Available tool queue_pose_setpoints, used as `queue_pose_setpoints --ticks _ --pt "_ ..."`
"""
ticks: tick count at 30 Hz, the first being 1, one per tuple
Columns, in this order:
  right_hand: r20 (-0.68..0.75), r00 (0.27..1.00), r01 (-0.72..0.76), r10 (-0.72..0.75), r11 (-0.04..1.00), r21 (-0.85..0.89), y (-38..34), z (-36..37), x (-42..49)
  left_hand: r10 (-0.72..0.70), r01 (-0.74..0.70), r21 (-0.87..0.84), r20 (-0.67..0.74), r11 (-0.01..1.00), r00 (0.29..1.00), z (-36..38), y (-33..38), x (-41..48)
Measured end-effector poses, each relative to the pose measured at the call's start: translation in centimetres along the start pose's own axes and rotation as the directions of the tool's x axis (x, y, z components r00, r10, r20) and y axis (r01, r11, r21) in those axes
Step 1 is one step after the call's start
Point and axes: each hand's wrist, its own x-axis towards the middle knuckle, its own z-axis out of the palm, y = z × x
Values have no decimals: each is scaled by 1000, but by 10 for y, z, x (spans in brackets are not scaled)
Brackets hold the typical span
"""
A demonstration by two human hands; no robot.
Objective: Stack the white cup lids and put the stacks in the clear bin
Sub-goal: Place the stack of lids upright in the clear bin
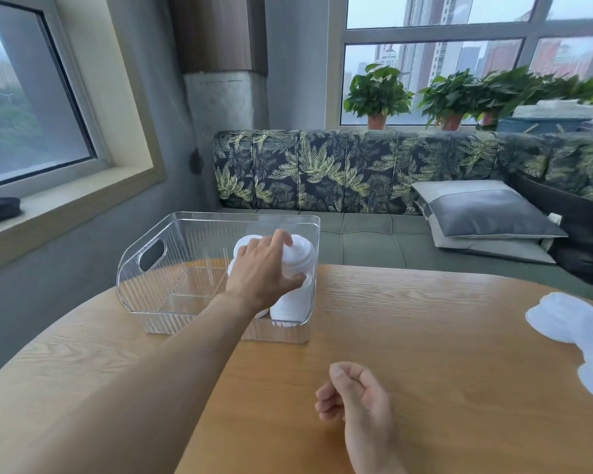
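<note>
Clear bin [131, 285] sits toward the far left edge of the tabletop [442, 336], its handle cut-out facing left. The left hand [259, 271] reaches over the near wall into the bin's right end and grasps a stack [298, 256] of lids, thumb on the near side and fingers over the top. The stack seems to stand roughly on end against the right wall, long axis up and leaning slightly away, though white blur makes its lower part hard to read. A second stack [245, 242] shows just behind the fingers. The right hand [350, 393] hangs by the near edge, loosely curled and holding nothing. Loose lids [562, 319] lie at the right edge, well apart from the bin. They are nearer the right hand, so the next pickup likely falls to it, a reach to the right with only tabletop between.
</note>
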Motion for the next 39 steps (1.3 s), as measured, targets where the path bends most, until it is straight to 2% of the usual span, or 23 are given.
queue_pose_setpoints --ticks 7,15,17,20,24,27,30,35,39 --pt "36 999 21 -20 1000 -3 4 -5 2 44 -55 125 92 991 995 11 -9 2" --pt "58 997 45 -45 999 11 10 -9 2 87 -97 97 110 991 990 12 -14 -12" --pt "58 997 49 -50 999 12 11 -10 3 81 -82 26 51 996 995 11 -15 -20" --pt "50 997 56 -56 998 16 12 -11 2 9 -22 -106 -115 994 993 12 -14 -40" --pt "22 998 64 -64 998 3 14 -12 -4 -148 48 -299 -319 953 936 19 1 -82" --pt "-6 996 92 -92 995 -38 12 -19 -13 -192 17 -419 -380 908 905 24 23 -123" --pt "-66 989 122 -129 988 -99 8 -35 -23 -248 94 -521 -235 849 940 37 52 -166" --pt "-151 965 163 -214 941 -296 -4 -85 -34 -226 203 -432 -2 879 974 62 98 -206" --pt "-221 934 169 -281 892 -419 -19 -141 -43 -168 194 -377 101 906 981 71 137 -211"
